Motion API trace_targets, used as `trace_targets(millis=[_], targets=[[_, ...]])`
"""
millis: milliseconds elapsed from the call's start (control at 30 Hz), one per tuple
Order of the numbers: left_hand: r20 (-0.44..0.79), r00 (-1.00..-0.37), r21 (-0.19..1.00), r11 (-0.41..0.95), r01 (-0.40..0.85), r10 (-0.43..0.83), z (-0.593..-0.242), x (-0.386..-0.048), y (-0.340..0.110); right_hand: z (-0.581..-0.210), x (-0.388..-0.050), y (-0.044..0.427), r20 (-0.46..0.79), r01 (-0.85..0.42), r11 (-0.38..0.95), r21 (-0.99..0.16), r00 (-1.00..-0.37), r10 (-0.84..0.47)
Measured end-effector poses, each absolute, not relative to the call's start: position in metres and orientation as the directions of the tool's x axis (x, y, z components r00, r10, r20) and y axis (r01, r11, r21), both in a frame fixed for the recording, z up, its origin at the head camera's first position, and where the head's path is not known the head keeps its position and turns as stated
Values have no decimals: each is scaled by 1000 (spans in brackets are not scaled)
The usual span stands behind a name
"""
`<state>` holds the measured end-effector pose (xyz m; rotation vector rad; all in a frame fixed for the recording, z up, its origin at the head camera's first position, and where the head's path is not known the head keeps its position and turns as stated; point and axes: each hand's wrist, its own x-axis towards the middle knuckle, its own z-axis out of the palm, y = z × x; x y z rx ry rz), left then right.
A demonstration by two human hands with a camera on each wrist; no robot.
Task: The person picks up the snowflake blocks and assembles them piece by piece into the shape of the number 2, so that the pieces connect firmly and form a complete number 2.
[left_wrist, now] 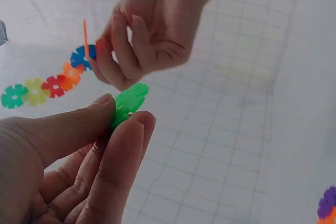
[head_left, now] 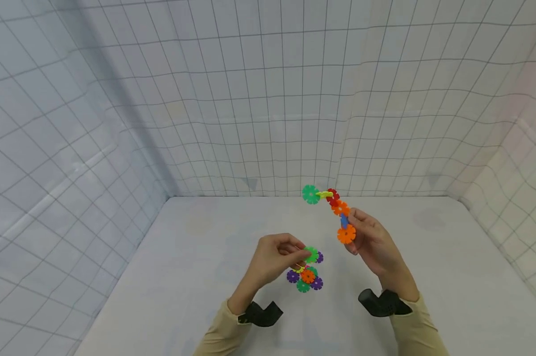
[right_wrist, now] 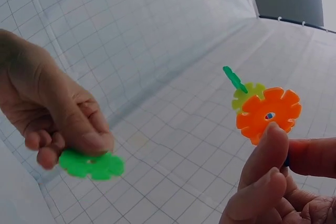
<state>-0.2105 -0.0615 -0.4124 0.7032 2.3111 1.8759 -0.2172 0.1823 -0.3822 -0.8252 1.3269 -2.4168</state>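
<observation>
Over the white table (head_left: 205, 296), what have those two hands got, and is anything blocking the view?

– So the right hand (head_left: 376, 242) is pinching a chain of snowflake discs (head_left: 340, 208) at the blue disc (head_left: 344, 221), held up in the air. Order's green, yellow, red, orange, blue, orange. Meanwhile the left hand (head_left: 276, 259) has a light green disc (head_left: 312, 255) between thumb and fingers, apart from the chain.

And the stuff around them?

– Loose pile of discs (head_left: 308, 276) on the table, mostly purple, green and orange. From the head cam the left hand covers part of it, so no clue on the count. One purple disc (head_left: 319, 257) peeks out behind the light green one. Grid-patterned curtain (head_left: 268, 99) at the back, plus a black wrist camera (head_left: 385, 303) on each arm, over beige sleeves (head_left: 416, 329).
</observation>
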Motion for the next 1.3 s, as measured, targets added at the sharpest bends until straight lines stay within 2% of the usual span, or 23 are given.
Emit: trace_targets(millis=[67, 200, 433, 600, 933, 1133, 1300], targets=[[216, -883, 960, 76, 271, 416, -403, -205, -57, -382, -217, 183, 355, -48, -545, -837, -806, -474], [224, -871, 965, 28, 262, 438, -389, -198, -50, -383, -215, 183, 347, -42, -544, -838, -810, -472], [211, -871, 969, 20, 245, 443, -382, -189, -48, -386, -212, 182, 348, 42, -592, -805, -775, -527], [204, -872, 971, 21, 238, 446, -381, -183, -48, -386, -211, 180, 340, 54, -578, -814, -763, -550], [235, -876, 966, 1, 259, 421, -382, -174, -42, -382, -204, 174, 310, -26, -487, -873, -800, -513], [265, -885, 955, 21, 295, 382, -366, -165, -42, -382, -200, 172, 322, -94, -437, -895, -814, -484], [263, -895, 958, 15, 287, 360, -381, -171, -41, -384, -198, 168, 331, -153, -391, -908, -833, -443]])
